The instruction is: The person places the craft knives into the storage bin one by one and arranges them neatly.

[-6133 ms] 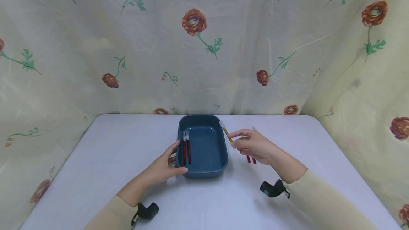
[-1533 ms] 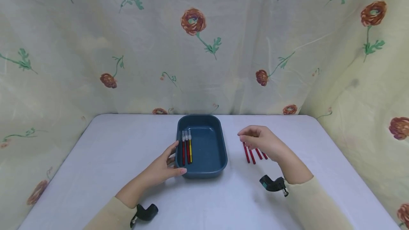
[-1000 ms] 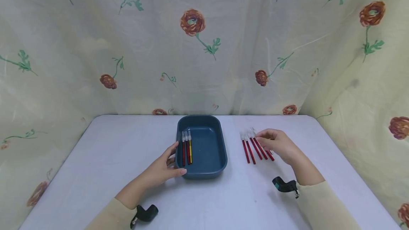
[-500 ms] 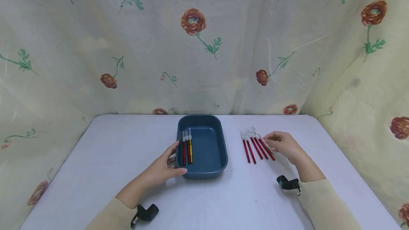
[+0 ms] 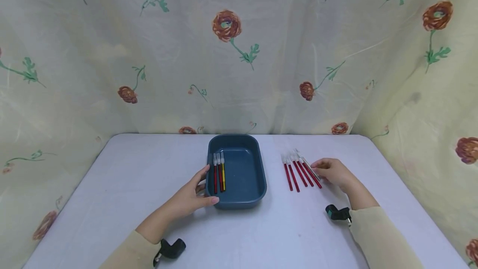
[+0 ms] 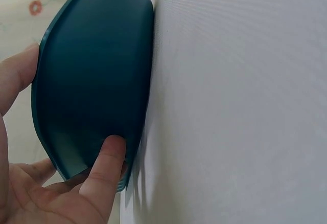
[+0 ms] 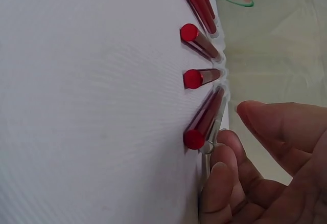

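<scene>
In the head view a deep blue plastic tray (image 5: 244, 177) stands mid-table. My left hand (image 5: 192, 194) grips its near left corner, with the thumb on the front wall and the fingers along the left side. Inside, against the left wall, lie two red pens (image 5: 215, 179) and a yellow pen (image 5: 223, 177), all with clear caps. Right of the tray several red pens (image 5: 295, 177) lie fanned out. At the fan's right edge my right hand (image 5: 332, 172) rests beside a silver pen (image 7: 219, 114); in the right wrist view its thumb stands apart from its other fingers.
A white cloth covers the table (image 5: 246, 235). Behind and at both sides hangs a flowered curtain (image 5: 168, 53). Each wrist carries a small black camera, such as the left wrist camera (image 5: 173, 248) and the right wrist camera (image 5: 337, 213).
The yellow pen, earlier in my right hand, is now in the tray. My right hand has since passed rightward over the red pens to the silver one. My left hand stays on the tray.
</scene>
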`<move>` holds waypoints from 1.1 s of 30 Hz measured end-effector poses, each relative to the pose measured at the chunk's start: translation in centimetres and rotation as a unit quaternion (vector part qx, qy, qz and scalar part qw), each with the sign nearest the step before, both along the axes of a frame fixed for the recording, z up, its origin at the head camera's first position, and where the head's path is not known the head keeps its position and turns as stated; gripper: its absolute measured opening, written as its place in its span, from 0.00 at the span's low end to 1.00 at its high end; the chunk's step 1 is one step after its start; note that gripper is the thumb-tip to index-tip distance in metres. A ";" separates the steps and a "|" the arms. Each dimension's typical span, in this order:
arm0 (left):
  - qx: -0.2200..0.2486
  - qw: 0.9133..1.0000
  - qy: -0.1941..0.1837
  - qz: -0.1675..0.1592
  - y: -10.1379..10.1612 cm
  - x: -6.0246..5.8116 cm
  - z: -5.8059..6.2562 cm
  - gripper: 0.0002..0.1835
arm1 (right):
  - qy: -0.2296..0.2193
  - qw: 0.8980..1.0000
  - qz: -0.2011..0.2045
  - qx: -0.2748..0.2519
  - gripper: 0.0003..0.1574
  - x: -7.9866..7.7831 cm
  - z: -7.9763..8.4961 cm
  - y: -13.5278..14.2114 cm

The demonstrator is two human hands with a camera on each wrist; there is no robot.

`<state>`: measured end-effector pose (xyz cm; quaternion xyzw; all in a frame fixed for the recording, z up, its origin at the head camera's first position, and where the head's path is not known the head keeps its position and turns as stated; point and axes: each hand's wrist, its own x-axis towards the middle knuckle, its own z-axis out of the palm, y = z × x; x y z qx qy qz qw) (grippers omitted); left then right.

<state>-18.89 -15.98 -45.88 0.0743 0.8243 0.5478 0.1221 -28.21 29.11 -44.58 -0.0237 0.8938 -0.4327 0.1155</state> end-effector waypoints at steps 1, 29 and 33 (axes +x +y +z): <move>0.000 1.000 0.000 -0.001 0.0 0.0 0.0 0.56 | -0.003 1.000 0.000 -0.001 0.16 0.0 -0.1 0.1; -0.003 1.000 -0.002 0.002 -0.1 -0.1 0.0 0.56 | -0.017 0.999 -0.002 0.043 0.18 -0.5 -0.7 0.2; -0.010 1.000 0.001 0.006 -0.1 0.0 0.0 0.57 | -0.008 0.998 0.001 0.057 0.18 -0.5 -0.6 0.4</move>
